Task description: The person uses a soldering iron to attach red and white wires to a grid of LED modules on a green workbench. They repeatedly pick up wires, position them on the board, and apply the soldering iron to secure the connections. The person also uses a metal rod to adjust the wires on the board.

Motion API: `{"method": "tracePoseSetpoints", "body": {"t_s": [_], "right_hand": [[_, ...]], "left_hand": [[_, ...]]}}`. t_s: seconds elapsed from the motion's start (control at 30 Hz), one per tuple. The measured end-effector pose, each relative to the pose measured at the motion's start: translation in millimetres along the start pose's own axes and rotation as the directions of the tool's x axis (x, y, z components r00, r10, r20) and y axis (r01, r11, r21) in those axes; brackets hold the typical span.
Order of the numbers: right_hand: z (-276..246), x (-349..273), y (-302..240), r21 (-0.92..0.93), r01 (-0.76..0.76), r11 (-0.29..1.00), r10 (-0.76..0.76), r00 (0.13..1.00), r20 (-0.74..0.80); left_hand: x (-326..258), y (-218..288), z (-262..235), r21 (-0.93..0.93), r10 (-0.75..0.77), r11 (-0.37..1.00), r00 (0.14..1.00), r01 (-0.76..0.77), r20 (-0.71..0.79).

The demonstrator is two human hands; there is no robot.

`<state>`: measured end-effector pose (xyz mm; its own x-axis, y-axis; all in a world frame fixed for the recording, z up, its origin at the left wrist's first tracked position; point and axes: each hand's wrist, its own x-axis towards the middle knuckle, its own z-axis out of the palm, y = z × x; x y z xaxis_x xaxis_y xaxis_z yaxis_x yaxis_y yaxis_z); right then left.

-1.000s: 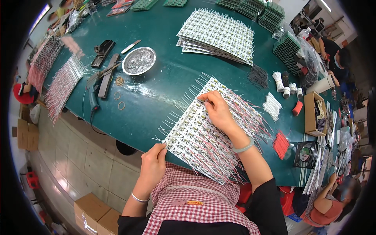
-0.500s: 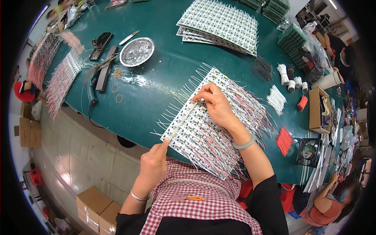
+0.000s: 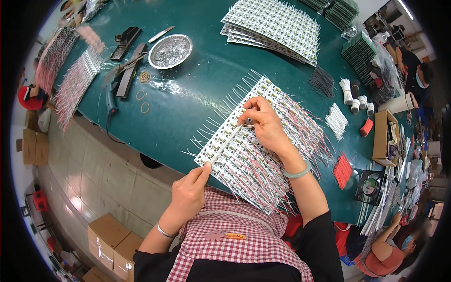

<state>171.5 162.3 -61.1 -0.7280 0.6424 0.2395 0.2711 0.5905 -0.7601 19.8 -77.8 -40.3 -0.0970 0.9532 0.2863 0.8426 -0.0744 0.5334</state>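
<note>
A white circuit-board panel, densely covered with small components, lies at a slant on the table in front of me. White wires stick out along its far left edge, and many red and white wires spread over its near right side. A thin pale strip lies across the panel between my hands. My left hand is closed, its fingertips pressed at the strip's near end by the panel's left corner. Thumb and forefinger of my right hand pinch at the strip's far end.
Stacked panels lie at the back. A metal bowl, soldering iron and rubber bands are left. White wires, red wires, black wires, a solder reel and cardboard box are right, with co-workers beyond.
The whole view has shifted slightly. Both my hands and the pale strip have moved a little over the panel toward its wired near side.
</note>
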Motion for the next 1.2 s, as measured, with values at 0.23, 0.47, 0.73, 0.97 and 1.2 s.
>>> {"method": "tracePoseSetpoints", "body": {"t_s": [0.23,0.47,0.73,0.97,1.2], "right_hand": [[-0.9,-4.7,3.6,0.204,-0.071,0.976,0.070,0.997,0.014],[-1.4,-3.0,0.9,0.183,0.005,0.983,-0.008,1.000,0.020],[-1.1,-4.3,5.0,0.099,0.076,0.992,-0.078,0.997,0.015],[-0.6,-5.5,-8.4,-0.150,0.226,0.963,-0.228,0.974,0.004],[3.0,-22.5,-31.6,-0.451,0.349,0.821,-0.339,0.935,0.106]], "left_hand": [[0.7,7.7,4.4,0.020,-0.076,0.997,0.997,0.076,-0.018],[4.1,4.2,8.4,-0.078,-0.148,0.987,0.986,0.141,-0.081],[8.4,15.0,-7.1,0.109,-0.081,0.992,0.982,0.063,0.169],[16.7,14.8,-15.8,0.176,-0.045,0.984,0.946,-0.013,0.320],[17.3,8.3,-24.7,0.175,-0.068,0.985,0.940,0.009,0.334]]}}
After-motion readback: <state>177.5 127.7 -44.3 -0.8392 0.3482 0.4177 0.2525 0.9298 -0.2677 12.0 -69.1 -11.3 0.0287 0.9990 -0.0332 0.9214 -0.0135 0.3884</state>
